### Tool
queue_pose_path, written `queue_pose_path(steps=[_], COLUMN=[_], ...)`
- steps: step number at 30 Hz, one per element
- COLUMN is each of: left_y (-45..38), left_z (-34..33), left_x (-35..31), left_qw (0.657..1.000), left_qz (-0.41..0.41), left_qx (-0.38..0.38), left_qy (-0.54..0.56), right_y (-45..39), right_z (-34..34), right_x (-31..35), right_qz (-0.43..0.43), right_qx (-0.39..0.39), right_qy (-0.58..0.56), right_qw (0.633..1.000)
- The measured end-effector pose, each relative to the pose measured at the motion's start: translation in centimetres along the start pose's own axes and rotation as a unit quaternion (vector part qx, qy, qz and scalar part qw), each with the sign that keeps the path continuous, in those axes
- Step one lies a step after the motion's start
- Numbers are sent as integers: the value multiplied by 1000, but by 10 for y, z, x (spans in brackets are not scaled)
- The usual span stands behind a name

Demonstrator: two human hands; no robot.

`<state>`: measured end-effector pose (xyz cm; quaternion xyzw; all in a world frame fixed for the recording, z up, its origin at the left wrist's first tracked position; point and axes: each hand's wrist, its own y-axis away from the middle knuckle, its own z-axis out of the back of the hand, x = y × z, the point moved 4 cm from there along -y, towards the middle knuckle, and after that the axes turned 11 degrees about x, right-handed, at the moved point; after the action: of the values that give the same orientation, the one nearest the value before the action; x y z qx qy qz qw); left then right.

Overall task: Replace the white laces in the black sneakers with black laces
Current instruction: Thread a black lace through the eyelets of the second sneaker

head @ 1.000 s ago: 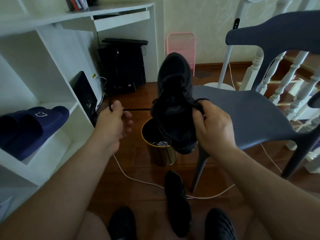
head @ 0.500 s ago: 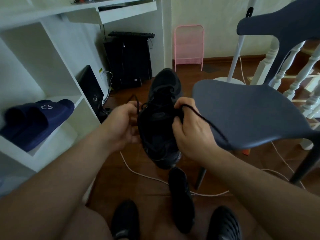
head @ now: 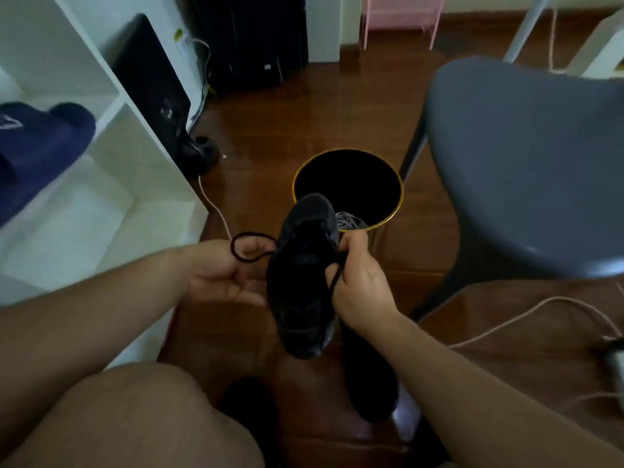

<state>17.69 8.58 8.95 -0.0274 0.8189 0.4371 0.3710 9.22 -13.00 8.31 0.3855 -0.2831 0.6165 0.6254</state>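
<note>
Brown wood floor (head: pixel 304 106) – shiny. White shelf (head: pixel 111 204) on left w/ blue slipper (head: pixel 40 143). Grey chair (head: pixel 526 157) on right, pink rack (head: pixel 401 15) at back.

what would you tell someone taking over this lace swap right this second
Right hand: grip on the black sneaker and one black lace end, held above the floor.
Left hand: palm up beside the sneaker, fingers relaxed, the other lace end looped over it.
Second sneaker lies on the floor below. White laces sit in the gold-rimmed bin.
Done: white laces out; black lace at least partly threaded in the held sneaker.
Left: finish and tie it; the floor sneaker's lacing cannot be made out.
</note>
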Motion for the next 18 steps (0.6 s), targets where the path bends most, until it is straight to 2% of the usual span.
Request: queue_pose_path(steps=[5,9,11,12,15,18], left_y=[-50,-49,-45,-45,-49,-54], left_z=[52,57,58,58,61,56], left_x=[93,124,132,137,145,157], left_qw=[988,971,968,973,983,961], left_qz=[-6,-83,-83,-68,-34,-37], left_qx=[-40,55,70,55,-54,-103], left_qy=[152,219,228,213,172,252], right_y=[-9,-3,2,2,1,2], right_z=[-58,-73,-83,-88,-103,-113], right_x=[-44,-58,-63,-64,-74,-92], right_qz=[8,7,4,5,-6,-47], right_qx=[80,99,124,132,137,152], right_qy=[99,112,124,132,127,88], right_qw=[992,989,985,982,982,983])
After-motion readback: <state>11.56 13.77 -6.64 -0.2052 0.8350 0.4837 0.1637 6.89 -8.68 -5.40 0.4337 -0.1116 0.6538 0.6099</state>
